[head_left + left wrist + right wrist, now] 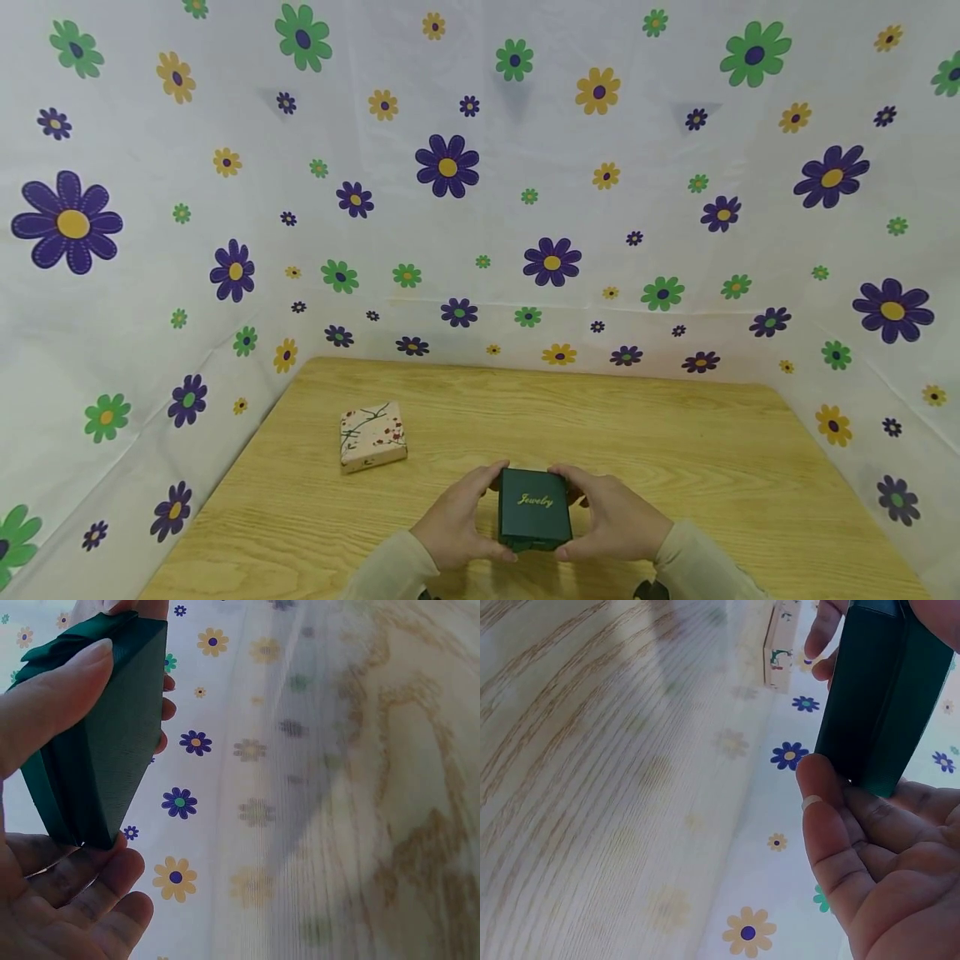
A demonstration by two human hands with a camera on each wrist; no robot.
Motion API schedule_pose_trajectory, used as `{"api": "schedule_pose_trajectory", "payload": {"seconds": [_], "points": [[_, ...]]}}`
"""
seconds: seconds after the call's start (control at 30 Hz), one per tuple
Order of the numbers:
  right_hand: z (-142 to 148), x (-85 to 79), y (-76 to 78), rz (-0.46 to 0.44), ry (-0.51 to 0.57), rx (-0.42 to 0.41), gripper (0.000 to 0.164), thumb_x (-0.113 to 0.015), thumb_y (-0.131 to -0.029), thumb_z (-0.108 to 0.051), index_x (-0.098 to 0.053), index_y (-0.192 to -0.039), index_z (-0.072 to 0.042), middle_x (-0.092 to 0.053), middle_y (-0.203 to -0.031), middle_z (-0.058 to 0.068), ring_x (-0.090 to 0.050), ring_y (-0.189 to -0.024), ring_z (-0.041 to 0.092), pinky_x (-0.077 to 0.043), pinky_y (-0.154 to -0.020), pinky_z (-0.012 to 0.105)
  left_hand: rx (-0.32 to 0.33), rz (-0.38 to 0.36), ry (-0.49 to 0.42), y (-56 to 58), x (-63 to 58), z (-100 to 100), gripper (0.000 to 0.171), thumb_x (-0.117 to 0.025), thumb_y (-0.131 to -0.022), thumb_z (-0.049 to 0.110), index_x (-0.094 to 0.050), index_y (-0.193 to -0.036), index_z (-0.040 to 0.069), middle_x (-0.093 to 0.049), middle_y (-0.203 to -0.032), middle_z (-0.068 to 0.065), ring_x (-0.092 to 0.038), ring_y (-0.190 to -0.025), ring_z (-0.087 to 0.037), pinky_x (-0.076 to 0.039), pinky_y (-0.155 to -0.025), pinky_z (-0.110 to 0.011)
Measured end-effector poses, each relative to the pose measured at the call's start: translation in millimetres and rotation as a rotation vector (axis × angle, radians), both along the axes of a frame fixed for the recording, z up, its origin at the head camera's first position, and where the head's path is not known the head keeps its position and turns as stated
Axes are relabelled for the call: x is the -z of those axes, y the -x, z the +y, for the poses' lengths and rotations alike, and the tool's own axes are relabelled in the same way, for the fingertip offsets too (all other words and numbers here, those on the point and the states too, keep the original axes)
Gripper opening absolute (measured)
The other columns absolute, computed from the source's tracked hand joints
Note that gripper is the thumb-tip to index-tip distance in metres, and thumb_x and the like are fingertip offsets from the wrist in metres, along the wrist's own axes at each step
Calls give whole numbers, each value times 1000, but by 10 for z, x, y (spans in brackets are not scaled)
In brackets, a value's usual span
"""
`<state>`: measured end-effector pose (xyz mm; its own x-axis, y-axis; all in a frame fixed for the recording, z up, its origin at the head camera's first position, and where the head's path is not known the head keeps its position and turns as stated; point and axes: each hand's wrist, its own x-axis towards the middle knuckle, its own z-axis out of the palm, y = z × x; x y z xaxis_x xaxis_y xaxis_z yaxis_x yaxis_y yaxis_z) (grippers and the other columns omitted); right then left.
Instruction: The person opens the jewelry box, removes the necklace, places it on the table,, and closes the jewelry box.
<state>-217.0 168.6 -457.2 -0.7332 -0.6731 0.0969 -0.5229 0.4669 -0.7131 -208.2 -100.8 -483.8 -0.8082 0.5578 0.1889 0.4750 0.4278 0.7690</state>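
Note:
Both hands hold a dark green jewelry box (535, 510) with gold "Jewelry" lettering on its lid, near the front of the table. My left hand (463, 518) grips its left side, thumb at the near edge and fingers at the far corner. From the right side my right hand (617, 515) grips it the same way. In the left wrist view the box (124, 727) shows its underside, with the left thumb (82, 686) pressed on its near face. Curled fingers support a corner of the box (881, 697) in the right wrist view.
A flat cream box (372, 437) with a branch and red blossom pattern lies to the left on the wooden table (600, 433). A white curtain (480, 225) printed with flowers encloses the table at the back and both sides.

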Motion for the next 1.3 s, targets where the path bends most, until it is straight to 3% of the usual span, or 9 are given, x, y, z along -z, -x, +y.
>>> {"api": "schedule_pose_trajectory", "payload": {"seconds": [0.27,0.5,0.73,1.07,1.3], "points": [[-6,-19,-12,-14,-4,5,90,-81,-74,-44,-38,-143,-6,-61,-122,-2,-61,-96,10,-52,-81,34,-1,-3,31,-4,-21,-13,106,-86,-68,39,-26,-152,14,-50,-129,7,-49,-114,-12,-42,-100,-46],[-18,-26,-21,-26,-3,-10,89,-81,-74,-44,-38,-142,-5,-61,-122,1,-62,-96,10,-54,-81,33,24,-1,6,-4,-16,-19,105,-86,-69,38,-26,-152,15,-49,-129,5,-49,-113,-12,-42,-99,-47],[-12,-21,-24,-74,17,-15,91,-81,-76,-43,-35,-144,-4,-59,-126,8,-63,-99,12,-54,-83,39,33,-5,24,-7,-9,-32,105,-82,-71,48,-23,-153,18,-49,-125,6,-47,-109,-11,-43,-97,-46],[-18,-24,-27,-110,32,-18,91,-81,-76,-42,-34,-144,-3,-59,-126,7,-63,-102,13,-54,-85,41,56,4,15,-4,-5,-37,105,-80,-74,47,-19,-154,16,-48,-124,6,-47,-110,-11,-42,-97,-48],[-18,-18,-20,-140,42,-23,89,-83,-74,-39,-35,-141,-6,-59,-125,7,-62,-105,15,-53,-85,37,59,-20,3,0,-18,-38,106,-81,-72,47,-19,-154,21,-47,-123,7,-46,-109,-11,-41,-99,-48]]}}
